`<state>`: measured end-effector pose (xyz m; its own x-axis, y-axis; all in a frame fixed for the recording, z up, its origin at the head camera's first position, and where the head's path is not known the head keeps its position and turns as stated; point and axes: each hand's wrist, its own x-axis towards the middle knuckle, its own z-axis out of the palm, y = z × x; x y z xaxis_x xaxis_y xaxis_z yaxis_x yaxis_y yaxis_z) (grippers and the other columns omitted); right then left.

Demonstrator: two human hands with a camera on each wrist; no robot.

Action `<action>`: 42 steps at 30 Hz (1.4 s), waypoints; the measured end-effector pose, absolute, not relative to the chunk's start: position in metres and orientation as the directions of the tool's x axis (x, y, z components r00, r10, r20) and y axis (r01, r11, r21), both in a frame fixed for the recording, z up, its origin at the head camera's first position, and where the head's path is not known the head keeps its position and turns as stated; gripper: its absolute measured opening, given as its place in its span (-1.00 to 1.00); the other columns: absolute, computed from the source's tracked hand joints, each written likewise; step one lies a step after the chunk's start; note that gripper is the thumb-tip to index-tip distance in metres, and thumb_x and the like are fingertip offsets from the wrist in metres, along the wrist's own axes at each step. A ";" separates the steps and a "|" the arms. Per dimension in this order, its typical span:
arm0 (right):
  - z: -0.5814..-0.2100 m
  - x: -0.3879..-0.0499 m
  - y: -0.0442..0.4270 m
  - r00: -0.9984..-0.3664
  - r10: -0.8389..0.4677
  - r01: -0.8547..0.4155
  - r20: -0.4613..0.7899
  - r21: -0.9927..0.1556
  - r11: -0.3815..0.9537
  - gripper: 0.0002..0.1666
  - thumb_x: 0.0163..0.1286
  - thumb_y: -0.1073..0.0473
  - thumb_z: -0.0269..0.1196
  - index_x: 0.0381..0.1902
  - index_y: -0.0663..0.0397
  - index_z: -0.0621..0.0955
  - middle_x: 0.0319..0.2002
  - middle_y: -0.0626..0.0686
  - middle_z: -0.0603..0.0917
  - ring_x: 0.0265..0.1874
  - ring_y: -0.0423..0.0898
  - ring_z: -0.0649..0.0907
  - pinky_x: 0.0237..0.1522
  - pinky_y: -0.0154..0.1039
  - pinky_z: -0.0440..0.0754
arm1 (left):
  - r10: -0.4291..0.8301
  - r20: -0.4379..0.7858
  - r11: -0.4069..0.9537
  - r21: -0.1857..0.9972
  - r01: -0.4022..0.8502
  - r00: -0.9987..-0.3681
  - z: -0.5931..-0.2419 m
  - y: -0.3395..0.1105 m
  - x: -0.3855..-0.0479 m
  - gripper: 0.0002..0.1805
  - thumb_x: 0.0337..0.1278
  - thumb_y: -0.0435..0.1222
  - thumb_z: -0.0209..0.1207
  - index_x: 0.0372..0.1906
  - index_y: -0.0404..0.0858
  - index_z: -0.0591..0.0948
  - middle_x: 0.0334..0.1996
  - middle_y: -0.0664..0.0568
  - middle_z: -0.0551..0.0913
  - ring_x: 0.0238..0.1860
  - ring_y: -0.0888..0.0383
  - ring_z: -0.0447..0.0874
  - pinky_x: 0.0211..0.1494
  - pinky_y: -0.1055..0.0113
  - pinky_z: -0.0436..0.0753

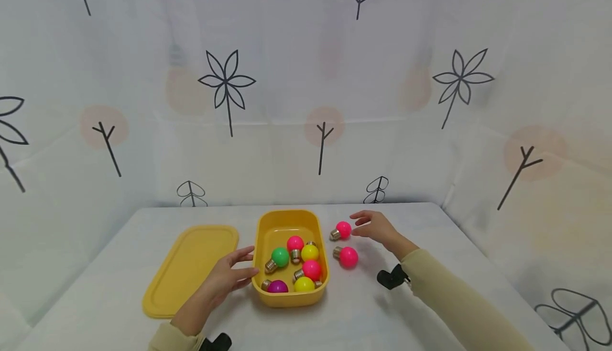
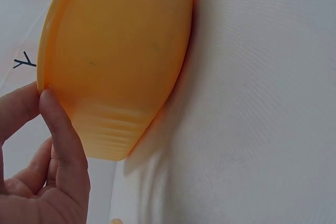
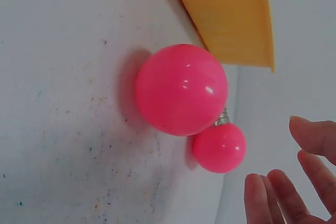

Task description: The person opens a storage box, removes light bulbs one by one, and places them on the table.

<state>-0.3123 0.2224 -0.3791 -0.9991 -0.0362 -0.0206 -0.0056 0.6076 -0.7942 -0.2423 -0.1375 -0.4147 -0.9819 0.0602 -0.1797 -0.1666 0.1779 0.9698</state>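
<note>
A yellow plastic box stands on the table with several bulbs inside, among them a green bulb and a purple bulb. My left hand pinches the box's left rim between thumb and finger; the left wrist view shows these fingertips at the edge. To the right of the box lie two pink bulbs, the farther bulb and the nearer bulb. Just right of the farther one hovers my right hand, fingers spread and holding nothing. In the right wrist view a gap separates it from both bulbs.
Left of the box, a yellow lid lies flat on the white-covered table. A white patterned curtain hangs behind the table and along its sides.
</note>
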 end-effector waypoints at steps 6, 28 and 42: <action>-0.373 -0.314 0.214 -0.999 -0.052 -0.022 -0.012 -0.797 0.603 -0.53 0.19 0.27 0.28 0.09 0.16 0.54 -0.06 0.19 0.54 -0.14 0.07 0.55 -0.03 0.03 0.55 | 0.062 -0.176 0.182 0.970 -0.162 -0.982 -0.417 -0.138 -0.243 -0.34 -0.01 -0.35 0.32 0.27 -0.23 0.39 0.09 -0.16 0.43 -0.10 0.02 0.52 -0.08 0.18 0.62; -0.360 -0.317 0.183 -0.993 -0.114 -0.073 0.008 -0.811 0.580 -0.53 0.15 0.23 0.34 0.06 0.08 0.57 -0.10 0.10 0.58 -0.18 0.00 0.56 -0.03 0.01 0.56 | 0.057 -0.160 0.174 0.973 -0.148 -0.985 -0.416 -0.137 -0.242 -0.35 -0.02 -0.40 0.32 0.26 -0.27 0.41 0.07 -0.17 0.44 -0.14 0.04 0.52 -0.12 0.20 0.63; -0.355 -0.318 0.157 -0.991 -0.133 -0.074 0.000 -0.829 0.554 -0.54 0.14 0.24 0.36 0.04 0.04 0.58 -0.08 0.14 0.57 -0.24 -0.02 0.59 -0.10 -0.07 0.61 | 0.058 -0.163 0.174 0.973 -0.151 -0.985 -0.418 -0.137 -0.243 -0.34 -0.03 -0.38 0.33 0.26 -0.25 0.40 0.07 -0.17 0.44 -0.19 0.07 0.54 -0.12 0.20 0.63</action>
